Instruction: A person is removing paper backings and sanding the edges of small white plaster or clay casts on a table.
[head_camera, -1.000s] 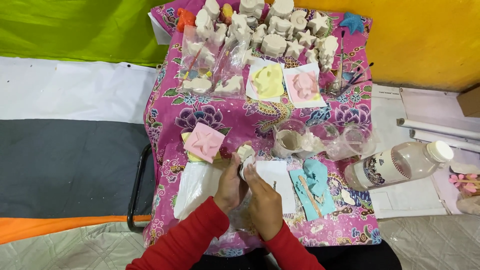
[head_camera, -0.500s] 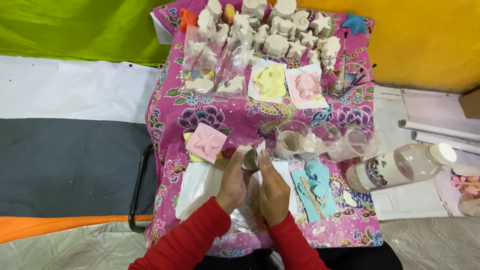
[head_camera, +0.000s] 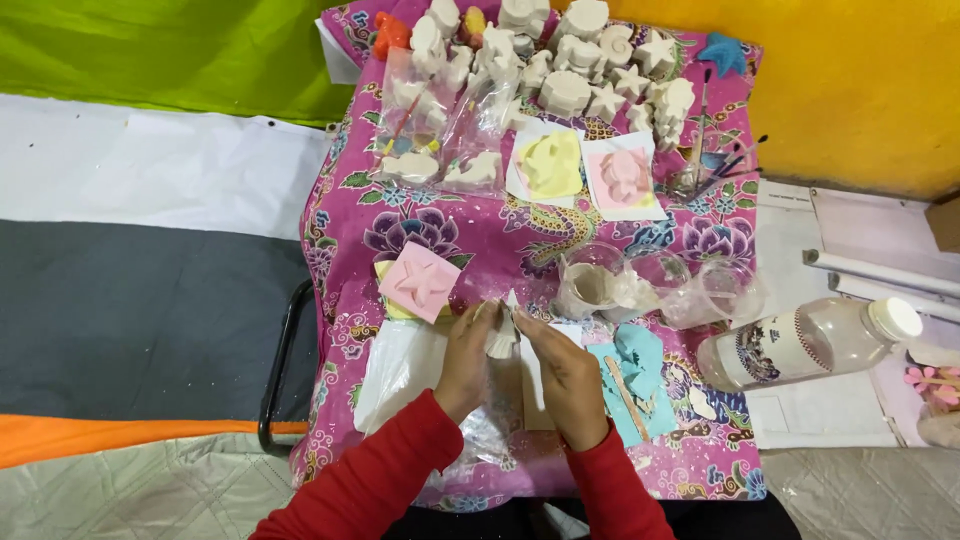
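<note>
Craft stall: plaster figures (head_camera: 570, 60), moulds (head_camera: 420, 281), brushes (head_camera: 700, 150).

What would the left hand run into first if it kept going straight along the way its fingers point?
The left hand points up the table, slightly rightwards. Past the white plaster piece it holds, the flowered pink cloth lies bare; probably first come the bagged white casts, though depth is unclear.

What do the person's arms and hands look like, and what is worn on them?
Both arms are covered by long red sleeves that end at the wrists. The left hand and the right hand are bare: no gloves. No ring, watch or bracelet is visible.
</note>
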